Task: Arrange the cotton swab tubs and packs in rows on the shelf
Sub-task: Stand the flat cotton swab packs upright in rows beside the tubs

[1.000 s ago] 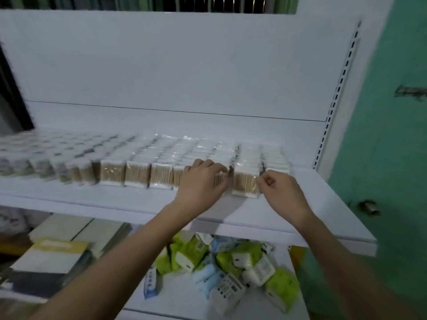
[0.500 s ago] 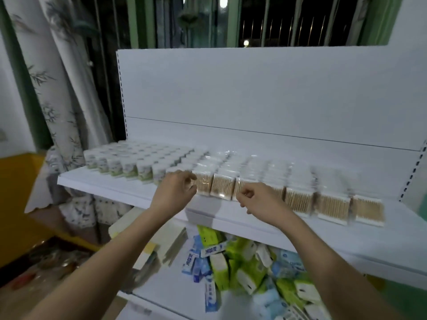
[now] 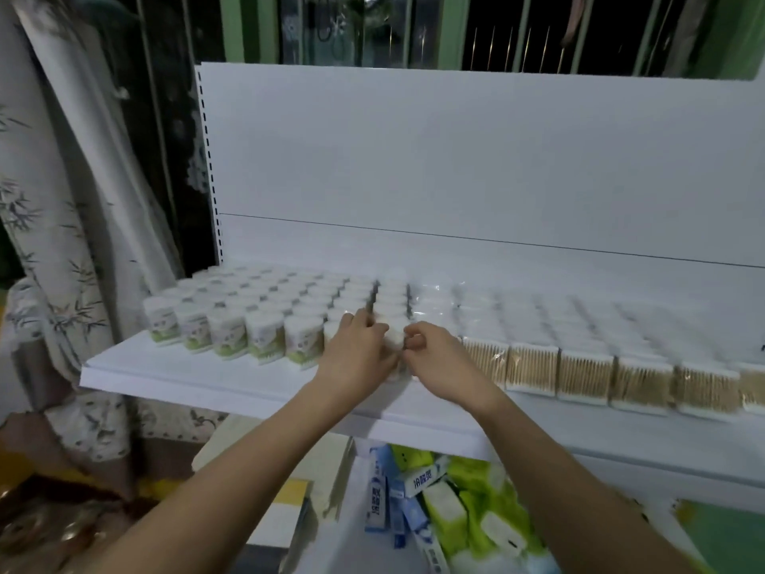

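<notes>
Round white cotton swab tubs (image 3: 265, 337) with green labels stand in several rows on the left half of the white shelf (image 3: 207, 379). Clear packs of wooden-stick swabs (image 3: 583, 374) fill the right half in rows. Where tubs and packs meet, one front tub (image 3: 393, 341) sits between my hands. My left hand (image 3: 356, 358) curls around its left side. My right hand (image 3: 439, 366) has its fingertips curled against the tub's right side. The lower part of this tub is hidden behind my fingers.
The shelf's white back panel (image 3: 455, 159) rises behind the rows. A lower shelf holds a loose pile of green and blue tissue packs (image 3: 476, 503). A patterned curtain (image 3: 62, 242) hangs at the left. A bare strip of shelf runs along the front edge.
My view and both hands have shifted left along the front row, from the swab packs to the last column of tubs. Both hands have now closed in on one front tub.
</notes>
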`<state>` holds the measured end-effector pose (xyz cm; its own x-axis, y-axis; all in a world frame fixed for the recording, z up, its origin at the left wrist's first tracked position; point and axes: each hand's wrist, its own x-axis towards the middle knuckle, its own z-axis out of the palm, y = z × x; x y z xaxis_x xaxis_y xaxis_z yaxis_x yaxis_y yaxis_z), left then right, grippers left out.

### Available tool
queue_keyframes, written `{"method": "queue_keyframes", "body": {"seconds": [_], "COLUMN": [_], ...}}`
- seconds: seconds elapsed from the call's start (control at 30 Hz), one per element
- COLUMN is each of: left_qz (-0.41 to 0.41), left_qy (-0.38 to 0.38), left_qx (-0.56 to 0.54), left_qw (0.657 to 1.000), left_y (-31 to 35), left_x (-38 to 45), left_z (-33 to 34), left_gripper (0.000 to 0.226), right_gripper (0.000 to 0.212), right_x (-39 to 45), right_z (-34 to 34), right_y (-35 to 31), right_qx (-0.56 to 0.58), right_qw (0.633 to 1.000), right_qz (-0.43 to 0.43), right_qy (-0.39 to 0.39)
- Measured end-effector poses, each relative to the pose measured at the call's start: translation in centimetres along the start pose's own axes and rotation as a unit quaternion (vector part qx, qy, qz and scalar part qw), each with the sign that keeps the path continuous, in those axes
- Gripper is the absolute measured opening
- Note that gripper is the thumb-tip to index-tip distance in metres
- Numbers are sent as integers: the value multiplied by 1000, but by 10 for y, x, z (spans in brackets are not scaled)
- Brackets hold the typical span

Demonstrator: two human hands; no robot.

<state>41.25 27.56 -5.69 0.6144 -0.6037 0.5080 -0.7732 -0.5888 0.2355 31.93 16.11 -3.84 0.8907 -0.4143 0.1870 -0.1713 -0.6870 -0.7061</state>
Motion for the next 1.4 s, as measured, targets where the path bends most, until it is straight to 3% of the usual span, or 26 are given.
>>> {"method": "queue_keyframes", "body": {"seconds": [0.07,0.2,0.33,0.5,0.67,0.8,1.0,1.1,1.17,1.27,1.4], "left_qz": [16,39,51,103,105,86,-5,-25,-37,-48,2], "left_qy": [4,9,8,-4,19,49,-80,-129,-143,-141,-128], "left_qx": [-12,-37,-52,-25,7,-9,-8,29,41,20,11], "left_qw": [1000,998,997,994,994,995,997,991,988,989,992], "left_y": [-6,-17,-28,-49,-60,-43,-3,3,3,2,0], "left_x": [-1,-7,-11,-12,-21,-4,62,80,85,84,84], "left_z": [2,3,-8,-19,-23,-28,-10,3,7,8,-17], "left_gripper": [37,40,43,31,35,43,49,40,36,48,58], "right_gripper": [38,22,24,20,22,22,22,21,20,21,22], "right_x": [4,5,7,5,9,21,37,40,41,40,42], "right_z": [8,21,28,44,40,17,-23,-31,-34,-38,-44], "right_y": [-1,6,8,-1,-2,1,1,5,8,12,11], "right_qx": [16,35,79,147,92,55,0,-5,-1,0,31], "right_qw": [1000,999,997,988,995,998,997,996,996,996,995], "right_qz": [1,-4,11,4,-18,-25,-7,-11,-13,-19,-29], "right_qy": [13,23,-7,-40,-35,27,80,85,88,90,93]}}
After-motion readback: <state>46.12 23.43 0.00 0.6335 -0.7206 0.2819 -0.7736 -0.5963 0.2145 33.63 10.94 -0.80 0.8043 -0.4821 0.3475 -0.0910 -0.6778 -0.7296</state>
